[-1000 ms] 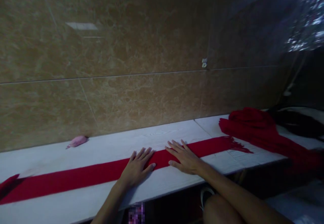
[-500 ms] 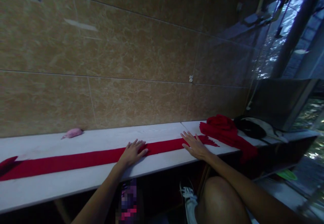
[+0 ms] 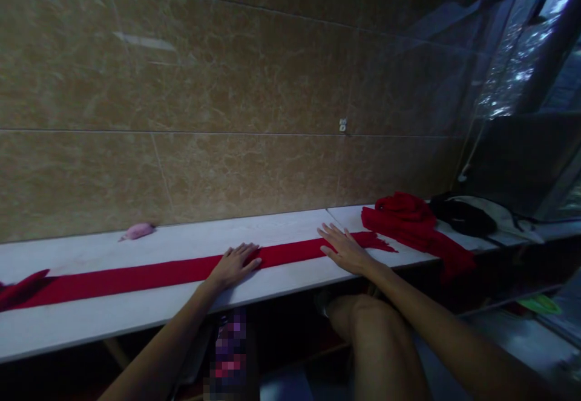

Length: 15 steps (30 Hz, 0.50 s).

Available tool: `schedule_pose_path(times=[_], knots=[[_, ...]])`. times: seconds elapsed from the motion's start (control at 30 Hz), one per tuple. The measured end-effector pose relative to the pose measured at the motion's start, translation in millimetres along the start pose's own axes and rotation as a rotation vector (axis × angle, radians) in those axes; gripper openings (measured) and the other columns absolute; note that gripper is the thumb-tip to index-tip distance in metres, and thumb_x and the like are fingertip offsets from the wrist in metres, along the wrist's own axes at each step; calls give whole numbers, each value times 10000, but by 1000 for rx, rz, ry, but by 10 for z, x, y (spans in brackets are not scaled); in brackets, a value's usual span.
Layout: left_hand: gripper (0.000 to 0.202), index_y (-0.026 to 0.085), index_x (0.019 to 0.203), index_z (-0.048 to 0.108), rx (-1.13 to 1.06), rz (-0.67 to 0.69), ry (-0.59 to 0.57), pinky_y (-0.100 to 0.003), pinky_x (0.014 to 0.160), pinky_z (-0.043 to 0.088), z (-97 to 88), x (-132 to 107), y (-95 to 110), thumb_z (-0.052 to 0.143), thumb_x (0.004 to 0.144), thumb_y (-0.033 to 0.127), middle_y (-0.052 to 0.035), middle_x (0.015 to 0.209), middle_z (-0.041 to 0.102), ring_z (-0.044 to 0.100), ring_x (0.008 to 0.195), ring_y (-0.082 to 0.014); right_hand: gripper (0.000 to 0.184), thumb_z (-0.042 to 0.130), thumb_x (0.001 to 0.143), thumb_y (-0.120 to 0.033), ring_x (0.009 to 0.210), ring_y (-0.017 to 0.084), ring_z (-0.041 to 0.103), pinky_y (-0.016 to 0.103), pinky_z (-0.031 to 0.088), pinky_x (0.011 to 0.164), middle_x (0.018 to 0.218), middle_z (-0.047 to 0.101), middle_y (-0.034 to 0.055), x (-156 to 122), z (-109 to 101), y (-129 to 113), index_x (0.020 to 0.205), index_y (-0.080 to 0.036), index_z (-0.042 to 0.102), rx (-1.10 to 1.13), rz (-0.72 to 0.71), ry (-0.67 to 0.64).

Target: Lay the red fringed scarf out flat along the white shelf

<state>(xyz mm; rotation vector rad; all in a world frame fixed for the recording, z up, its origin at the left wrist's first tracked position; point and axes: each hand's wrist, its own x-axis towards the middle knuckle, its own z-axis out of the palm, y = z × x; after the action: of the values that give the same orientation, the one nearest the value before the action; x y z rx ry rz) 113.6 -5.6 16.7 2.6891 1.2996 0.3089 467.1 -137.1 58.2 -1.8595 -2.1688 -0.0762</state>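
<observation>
A long red scarf (image 3: 149, 274) lies stretched flat along a white shelf (image 3: 113, 316) in front of me. My left hand (image 3: 236, 264) rests palm down on the scarf near its middle, fingers spread and open. My right hand (image 3: 345, 247) lies flat and open on the scarf close to its fringed right end (image 3: 379, 244). The scarf's left end (image 3: 18, 289) is folded over at the frame's edge.
A heap of red cloth (image 3: 411, 222) sits on the shelf to the right, with a black and white bundle (image 3: 472, 216) beyond it. A small pink object (image 3: 138, 231) lies against the brown tiled wall (image 3: 227, 104). My knee (image 3: 363, 322) is below the shelf.
My right hand has slid to the right along the scarf, away from my left hand, toward the fringed end. The left hand has stayed near the middle. The view has turned.
</observation>
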Motion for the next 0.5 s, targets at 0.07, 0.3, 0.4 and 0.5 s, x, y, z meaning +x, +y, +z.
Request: schedule_pose_path(times=[0.07, 0.3, 0.4, 0.5], knots=[[720, 248, 1598, 423, 17, 8, -17, -585, 1266, 218, 35, 37, -34, 335, 1014, 658, -91, 1664, 377, 308, 1561, -318, 625, 359, 1065, -494, 1601, 279, 137, 614, 106, 1271, 1721, 219, 95, 156, 51, -16, 1632, -232, 342, 36, -26, -18], [693, 294, 1622, 366, 46, 16, -85, -583, 1287, 150, 52, 112, -43, 338, 1033, 659, -54, 1695, 294, 232, 1588, -293, 669, 413, 1043, -585, 1597, 286, 162, 604, 113, 1272, 1710, 240, 117, 771, 373, -131, 1605, -224, 403, 186, -133, -77], [685, 302, 1625, 359, 51, -12, -107, -572, 1295, 138, 2, 109, 37, 340, 1038, 655, -37, 1703, 272, 204, 1595, -290, 694, 374, 1048, -620, 1597, 301, 158, 623, 103, 1270, 1708, 244, 116, 822, 549, -136, 1613, -218, 388, 238, -165, -146], [675, 321, 1622, 364, 47, -34, -108, -574, 1295, 139, -31, 110, 91, 367, 1036, 657, -35, 1704, 274, 203, 1595, -297, 682, 370, 1057, -602, 1594, 316, 167, 630, 72, 1273, 1703, 260, 119, 798, 661, -98, 1609, -203, 398, 221, -196, -174]])
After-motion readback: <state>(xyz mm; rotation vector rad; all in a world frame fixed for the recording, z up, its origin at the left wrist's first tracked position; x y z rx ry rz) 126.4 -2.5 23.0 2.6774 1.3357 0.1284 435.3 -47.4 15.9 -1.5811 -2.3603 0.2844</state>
